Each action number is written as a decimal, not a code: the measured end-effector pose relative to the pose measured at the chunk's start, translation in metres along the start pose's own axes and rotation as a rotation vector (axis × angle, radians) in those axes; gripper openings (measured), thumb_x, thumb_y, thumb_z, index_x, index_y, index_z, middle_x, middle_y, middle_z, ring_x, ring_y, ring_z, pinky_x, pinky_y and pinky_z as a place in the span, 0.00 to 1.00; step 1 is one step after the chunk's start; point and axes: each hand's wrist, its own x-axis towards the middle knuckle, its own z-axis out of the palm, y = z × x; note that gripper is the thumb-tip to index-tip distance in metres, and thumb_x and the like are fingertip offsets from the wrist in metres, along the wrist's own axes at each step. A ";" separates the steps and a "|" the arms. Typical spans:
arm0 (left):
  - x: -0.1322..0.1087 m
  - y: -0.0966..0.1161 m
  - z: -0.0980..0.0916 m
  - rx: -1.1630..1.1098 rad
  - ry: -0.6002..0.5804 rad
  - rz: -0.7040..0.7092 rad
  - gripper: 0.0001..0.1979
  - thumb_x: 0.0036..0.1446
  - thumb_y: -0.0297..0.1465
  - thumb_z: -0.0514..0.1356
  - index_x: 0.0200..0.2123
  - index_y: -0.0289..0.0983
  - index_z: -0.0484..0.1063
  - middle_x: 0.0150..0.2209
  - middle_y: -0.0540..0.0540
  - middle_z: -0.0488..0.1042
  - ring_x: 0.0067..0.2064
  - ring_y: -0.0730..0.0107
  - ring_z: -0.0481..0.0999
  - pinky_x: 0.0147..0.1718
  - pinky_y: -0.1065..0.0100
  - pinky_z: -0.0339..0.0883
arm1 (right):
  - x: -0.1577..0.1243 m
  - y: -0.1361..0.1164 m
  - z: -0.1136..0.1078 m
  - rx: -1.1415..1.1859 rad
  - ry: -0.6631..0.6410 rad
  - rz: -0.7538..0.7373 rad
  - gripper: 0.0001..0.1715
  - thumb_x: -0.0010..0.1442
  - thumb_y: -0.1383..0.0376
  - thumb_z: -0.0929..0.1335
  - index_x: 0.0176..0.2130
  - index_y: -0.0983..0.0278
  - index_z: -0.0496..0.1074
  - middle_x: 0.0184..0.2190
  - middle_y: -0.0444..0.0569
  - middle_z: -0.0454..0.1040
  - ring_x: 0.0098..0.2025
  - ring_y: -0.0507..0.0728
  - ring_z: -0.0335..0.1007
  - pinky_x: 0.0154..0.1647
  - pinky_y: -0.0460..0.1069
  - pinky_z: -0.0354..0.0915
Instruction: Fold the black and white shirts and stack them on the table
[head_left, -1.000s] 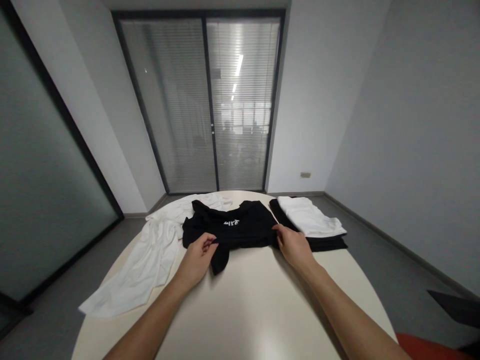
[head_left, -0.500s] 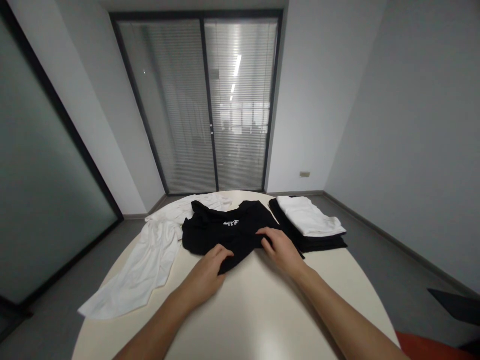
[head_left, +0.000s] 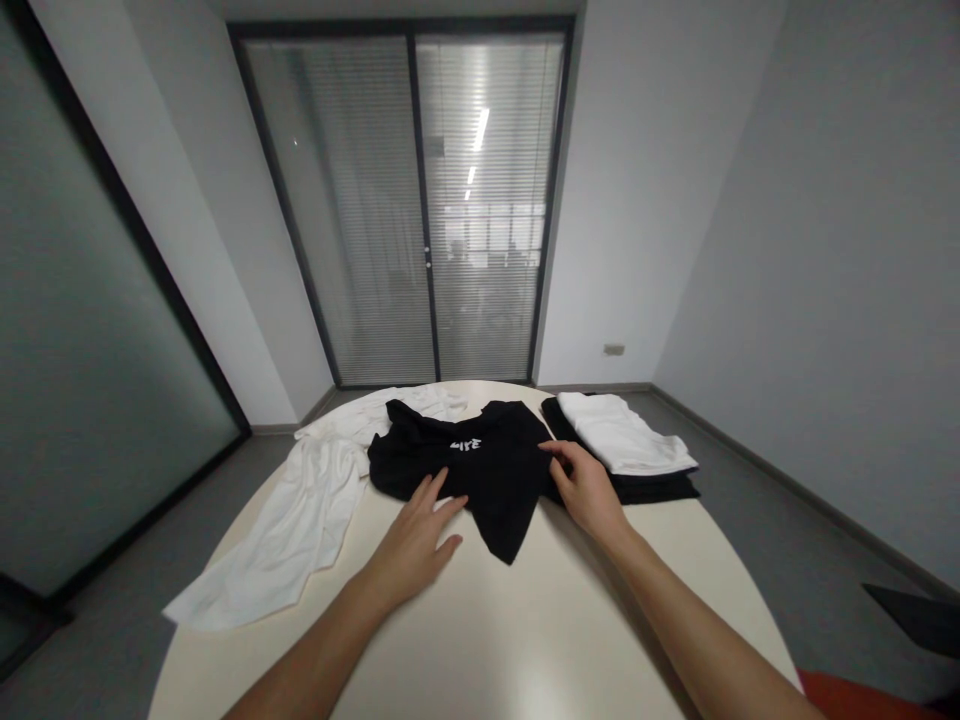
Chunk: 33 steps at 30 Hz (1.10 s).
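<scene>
A black T-shirt point(head_left: 499, 480) with white lettering lies partly folded on the table, one pointed corner toward me. My left hand point(head_left: 420, 535) is open with its fingers spread, fingertips resting on the shirt's near left edge. At the shirt's right side, my right hand point(head_left: 589, 490) has its thumb and index finger curved together on the black cloth. The exact grip is partly hidden by the fingers.
A crumpled white garment point(head_left: 300, 520) stretches along the table's left side. At the right lies a stack with a folded white garment point(head_left: 622, 435) above folded black clothes point(head_left: 660, 488). The round cream table point(head_left: 450, 650) faces a glass partition point(head_left: 420, 300).
The shirt's near corner now points more toward me. My left hand has spread its fingers off the fold, and my right hand has shifted right and slightly away.
</scene>
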 end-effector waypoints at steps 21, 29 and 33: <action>0.005 -0.008 -0.001 -0.020 0.167 -0.138 0.39 0.63 0.29 0.56 0.72 0.48 0.42 0.74 0.40 0.33 0.69 0.47 0.57 0.59 0.53 0.64 | -0.020 -0.048 0.001 0.187 -0.484 -0.155 0.13 0.70 0.55 0.60 0.39 0.60 0.66 0.26 0.40 0.65 0.28 0.52 0.60 0.31 0.47 0.57; 0.013 -0.012 -0.006 0.085 0.305 0.005 0.12 0.63 0.32 0.59 0.48 0.42 0.77 0.60 0.42 0.68 0.61 0.51 0.66 0.60 0.47 0.61 | -0.018 -0.042 0.000 0.576 -0.370 0.031 0.22 0.66 0.44 0.62 0.40 0.59 0.61 0.25 0.37 0.50 0.26 0.51 0.45 0.27 0.47 0.48; 0.015 -0.006 -0.027 -0.045 0.345 0.007 0.12 0.65 0.29 0.52 0.43 0.39 0.76 0.45 0.44 0.78 0.50 0.59 0.74 0.53 0.57 0.66 | -0.018 -0.047 -0.002 0.614 -0.446 0.054 0.23 0.65 0.42 0.62 0.39 0.59 0.60 0.24 0.37 0.49 0.26 0.50 0.44 0.27 0.47 0.47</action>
